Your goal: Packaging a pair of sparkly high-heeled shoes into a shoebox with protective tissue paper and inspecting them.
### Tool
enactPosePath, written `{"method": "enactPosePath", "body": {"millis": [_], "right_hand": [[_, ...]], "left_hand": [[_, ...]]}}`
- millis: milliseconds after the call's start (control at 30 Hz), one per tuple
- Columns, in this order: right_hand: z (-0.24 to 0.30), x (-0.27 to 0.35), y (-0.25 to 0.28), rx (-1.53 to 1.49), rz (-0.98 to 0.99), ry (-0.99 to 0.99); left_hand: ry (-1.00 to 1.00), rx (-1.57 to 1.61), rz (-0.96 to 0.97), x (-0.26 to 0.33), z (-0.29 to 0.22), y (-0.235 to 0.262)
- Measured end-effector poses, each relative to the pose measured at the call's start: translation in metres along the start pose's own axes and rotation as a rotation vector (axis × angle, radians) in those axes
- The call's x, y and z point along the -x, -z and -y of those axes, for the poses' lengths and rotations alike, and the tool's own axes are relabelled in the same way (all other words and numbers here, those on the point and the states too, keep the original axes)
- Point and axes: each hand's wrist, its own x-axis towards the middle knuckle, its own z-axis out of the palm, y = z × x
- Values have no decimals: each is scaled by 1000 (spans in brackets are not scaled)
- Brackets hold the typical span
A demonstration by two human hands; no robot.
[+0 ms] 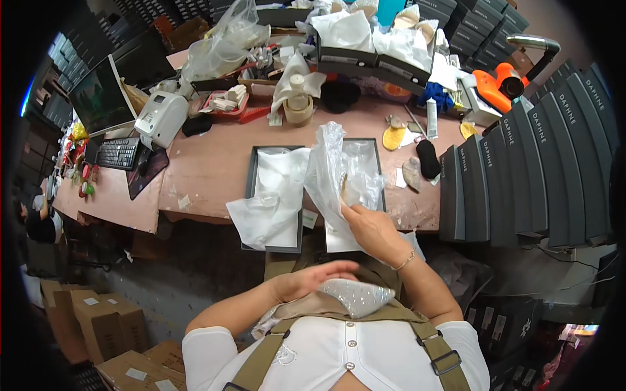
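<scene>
My right hand (pixel 373 233) pinches the lower end of a crumpled translucent plastic bag (pixel 324 159), raised over the boxes. A thin tan edge shows beside the bag, too little to name. Close to my body, my left hand (pixel 314 279) has its fingers stretched out, just above a sparkly silver pointed-toe shoe (pixel 358 296). That shoe rests against my front; its heel end is hidden. On the table's front edge, an open dark shoebox part (pixel 250 176) holds white tissue paper (pixel 277 189). Right of it, another open box (pixel 376 156) contains clear plastic and white paper.
Grey shoeboxes (pixel 508 176) stand in a row at right. Behind are an orange tape dispenser (pixel 499 88), a tape roll (pixel 298 111) and boxes with wrapped shoes (pixel 342 32). A label printer (pixel 161 117), keyboard (pixel 117 153) and monitor (pixel 103 98) stand at left; cartons (pixel 107 322) lie below.
</scene>
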Motion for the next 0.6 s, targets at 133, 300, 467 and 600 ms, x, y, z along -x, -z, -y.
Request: {"method": "enactPosePath", "body": {"millis": [133,300,467,600], "right_hand": [[15,25,-3,-144,28,-20],[11,35,-4,-416,-71,53],[15,32,5,-522,34,-22],[8,25,2,-747,241,36]], "left_hand": [[-249,66,-517,-14,20,29],[-253,-67,-728,-24,14,26],[-411,83,-558,-23,11,14],[-390,303,-325,-28,-1,12]]}}
